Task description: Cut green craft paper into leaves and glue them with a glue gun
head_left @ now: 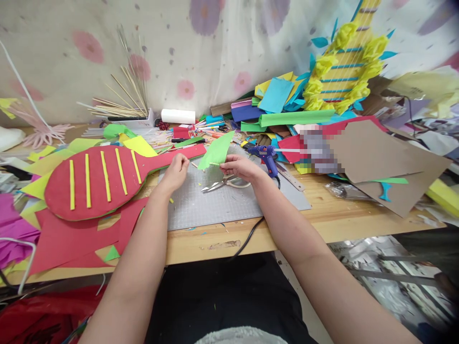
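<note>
My right hand [239, 167] pinches a piece of light green paper [218, 151], raised over the grey cutting mat [215, 210]. A thin yellow-green strip shows at those fingertips. My left hand [176, 170] is closed, its fingertips together; whatever they may hold is hidden. It is beside the neck of a red guitar-shaped cutout [96, 191], which has several yellow strips across its body. Scissors [218, 185] with pale handles lie on the mat below my right hand. Just beyond that hand rests a blue glue gun [264, 155].
Red paper scraps [75, 239] lie at the table's front left. Bamboo sticks [125, 102] stand in a box near a white roll [178, 116]. A yellow flowered guitar model [344, 71] leans at back right, above brown sheets [380, 153]. A black cable [247, 241] crosses the front edge.
</note>
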`<action>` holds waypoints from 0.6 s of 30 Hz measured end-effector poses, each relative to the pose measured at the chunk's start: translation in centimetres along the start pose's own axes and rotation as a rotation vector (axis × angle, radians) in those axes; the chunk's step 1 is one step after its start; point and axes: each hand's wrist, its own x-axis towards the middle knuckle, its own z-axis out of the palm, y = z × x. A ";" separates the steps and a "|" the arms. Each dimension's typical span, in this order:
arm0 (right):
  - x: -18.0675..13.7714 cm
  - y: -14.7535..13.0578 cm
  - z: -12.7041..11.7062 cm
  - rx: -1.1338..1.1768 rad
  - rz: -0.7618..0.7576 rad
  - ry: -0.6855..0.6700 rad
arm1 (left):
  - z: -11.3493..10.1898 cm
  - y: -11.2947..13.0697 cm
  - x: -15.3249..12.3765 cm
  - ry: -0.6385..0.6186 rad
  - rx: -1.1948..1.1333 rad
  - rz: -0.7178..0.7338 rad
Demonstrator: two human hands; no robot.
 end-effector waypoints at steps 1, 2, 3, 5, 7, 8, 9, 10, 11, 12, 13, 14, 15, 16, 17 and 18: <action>0.0 0.1 -0.1 0.000 -0.012 -0.005 | 0.1 0.2 -0.1 -0.013 -0.015 -0.008; 0.1 0.2 -0.2 -0.001 -0.026 -0.007 | 0.2 0.3 -0.3 -0.018 -0.025 -0.025; 0.1 0.3 -0.3 -0.004 -0.042 -0.005 | 0.2 0.5 -0.4 -0.015 -0.029 -0.048; 0.2 0.5 -0.4 -0.015 -0.078 0.008 | 0.2 0.9 -0.6 -0.007 -0.013 -0.096; 0.3 0.7 -0.5 -0.029 -0.114 0.019 | 0.1 1.1 -0.6 -0.033 0.031 -0.106; 0.4 0.7 -0.5 -0.038 -0.127 0.025 | 0.1 1.2 -0.6 -0.046 0.062 -0.100; 0.4 0.8 -0.5 -0.050 -0.137 0.036 | 0.0 1.2 -0.6 -0.049 0.092 -0.093; 0.5 0.8 -0.5 -0.066 -0.143 0.051 | 0.0 1.2 -0.5 -0.047 0.116 -0.086; 0.5 0.8 -0.4 -0.085 -0.147 0.068 | -0.1 1.1 -0.5 -0.043 0.133 -0.085; 0.5 0.9 -0.3 -0.105 -0.149 0.084 | 0.0 1.1 -0.4 -0.043 0.145 -0.092; 0.6 0.9 -0.3 -0.121 -0.151 0.098 | 0.0 0.9 -0.4 -0.048 0.150 -0.103; 0.6 0.9 -0.2 -0.134 -0.153 0.107 | 0.2 0.8 -0.4 -0.055 0.145 -0.109; 0.6 0.9 -0.2 -0.140 -0.155 0.113 | 0.4 0.6 -0.5 -0.061 0.124 -0.102; 0.5 0.8 -0.2 -0.143 -0.157 0.116 | 0.7 0.4 -0.5 -0.064 0.089 -0.089; 0.5 0.8 -0.2 -0.144 -0.160 0.118 | 1.0 0.3 -0.6 -0.059 0.026 -0.055; 0.5 0.7 -0.1 -0.145 -0.162 0.119 | 1.4 0.1 -0.7 -0.062 -0.062 -0.020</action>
